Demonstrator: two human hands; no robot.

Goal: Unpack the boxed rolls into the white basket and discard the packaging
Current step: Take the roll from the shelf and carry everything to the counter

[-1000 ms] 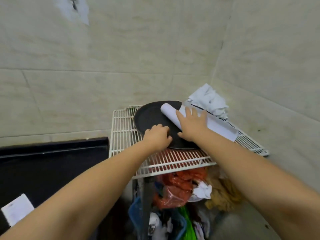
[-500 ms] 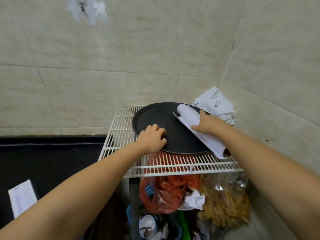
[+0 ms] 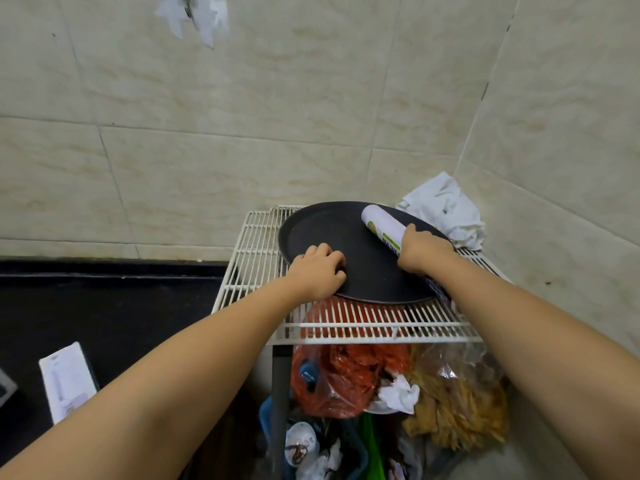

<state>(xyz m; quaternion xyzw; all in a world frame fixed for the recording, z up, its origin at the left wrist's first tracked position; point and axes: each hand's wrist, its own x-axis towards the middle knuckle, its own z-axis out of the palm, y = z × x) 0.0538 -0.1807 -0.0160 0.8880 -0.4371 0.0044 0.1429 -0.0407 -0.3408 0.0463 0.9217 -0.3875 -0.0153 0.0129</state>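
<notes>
Over by the tiled corner, a person leans across a white wire rack (image 3: 263,268) with both arms out. On it sits a round black tray (image 3: 367,265), and across the tray's right side lies a white roll (image 3: 382,225) with green print near one end. Their right hand (image 3: 420,251) is wrapped around the near part of that roll, fingers curled over it. Their left hand (image 3: 320,271) rests on the tray's near-left edge, fingers bent down; whether it grips the rim or only steadies it, I cannot tell. A crumpled white cloth (image 3: 445,209) lies behind the tray, against the wall.

Below the rack bags of rubbish (image 3: 349,379) are heaped. No white basket is anywhere in sight, nor any box. A flat white package (image 3: 65,381) lies on the dark surface at far left. I'd guess the job is nearer its middle than its end: this roll is out of its packaging but not yet in the basket.
</notes>
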